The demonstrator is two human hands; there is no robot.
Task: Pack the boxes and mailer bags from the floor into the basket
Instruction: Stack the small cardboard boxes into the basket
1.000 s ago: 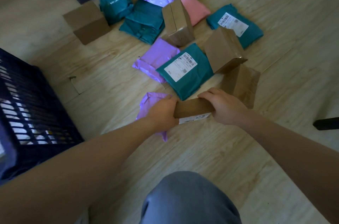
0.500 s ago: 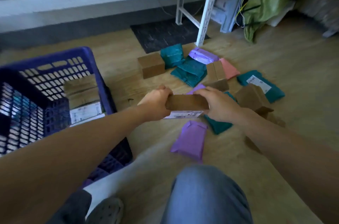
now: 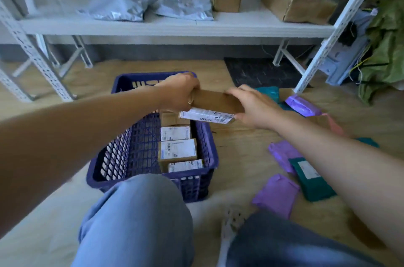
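Two-handed transfer of a cardboard box [image 3: 215,100] to the blue basket [image 3: 208,135]. A second ago the box lay on the floor among the other parcels, gripped at both ends. It is now off the floor and held over the far right part of the basket, label side turned toward the person. The left hand [image 3: 181,91] is curled round one end and the right hand [image 3: 251,105] clasps the other, thumb underneath. By this reading the carry is finished and only the lowering remains.

Inside the basket, a row of labelled boxes [image 3: 178,150] already runs along its right wall. The held box hangs above the far end of that row, and its right end overhangs the basket's right rim (both could catch it on the way down). The basket's left half looks free.

Right of the basket, still on the floor: purple mailer bags [image 3: 276,195], a teal mailer bag [image 3: 310,179] and, farther off, more bags partly hidden by the right arm. Much of the task therefore remains.

Beyond the basket, a white shelf [image 3: 175,28] carries grey mailers [image 3: 115,7] and boxes. Nearer than the basket is the person's knee [image 3: 140,218].
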